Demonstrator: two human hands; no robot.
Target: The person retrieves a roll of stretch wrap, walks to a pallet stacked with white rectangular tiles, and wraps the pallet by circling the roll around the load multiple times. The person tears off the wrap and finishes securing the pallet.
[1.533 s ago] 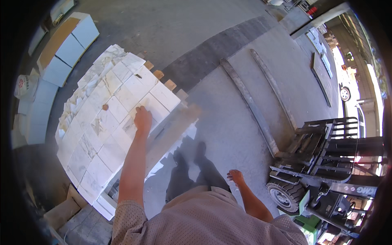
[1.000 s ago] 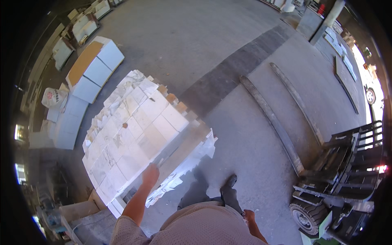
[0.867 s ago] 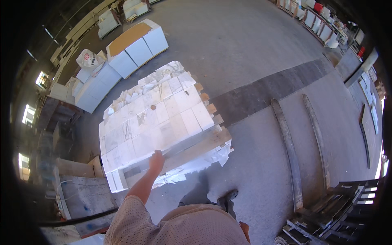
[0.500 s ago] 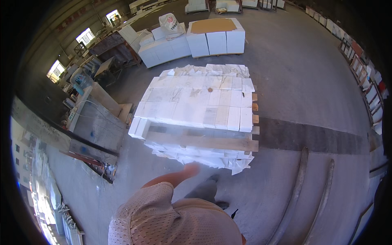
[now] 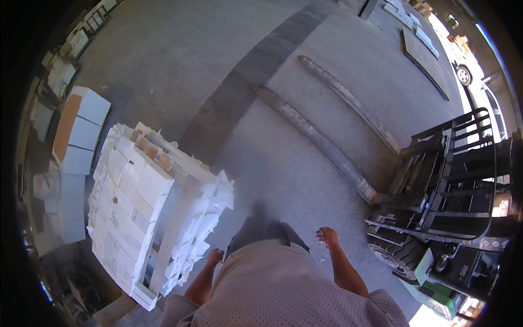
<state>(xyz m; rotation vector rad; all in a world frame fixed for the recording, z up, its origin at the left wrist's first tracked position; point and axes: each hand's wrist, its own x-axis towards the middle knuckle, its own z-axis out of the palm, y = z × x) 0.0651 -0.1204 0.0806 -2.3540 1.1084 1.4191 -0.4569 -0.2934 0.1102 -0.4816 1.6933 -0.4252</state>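
Note:
A tall stack of white blocks [image 5: 136,201], wrapped in torn white plastic, stands on the concrete floor at my left. My left hand [image 5: 213,256] hangs low beside the stack's near corner, holding nothing; whether it touches the wrap I cannot tell. My right hand [image 5: 328,236] hangs loose at my side, fingers apart and empty, over the bare floor. My beige mesh shirt [image 5: 283,294] fills the lower middle of the view.
A forklift [image 5: 452,207] stands at the right, its two long forks [image 5: 321,136] lying flat on the floor and pointing away to the upper left. More white block stacks [image 5: 79,133], one topped with cardboard, sit at the far left. A darker floor strip [image 5: 239,87] runs diagonally.
My left hand has come off the top of the block stack and dropped to my side. My view has swung back right, bringing the forklift into sight again.

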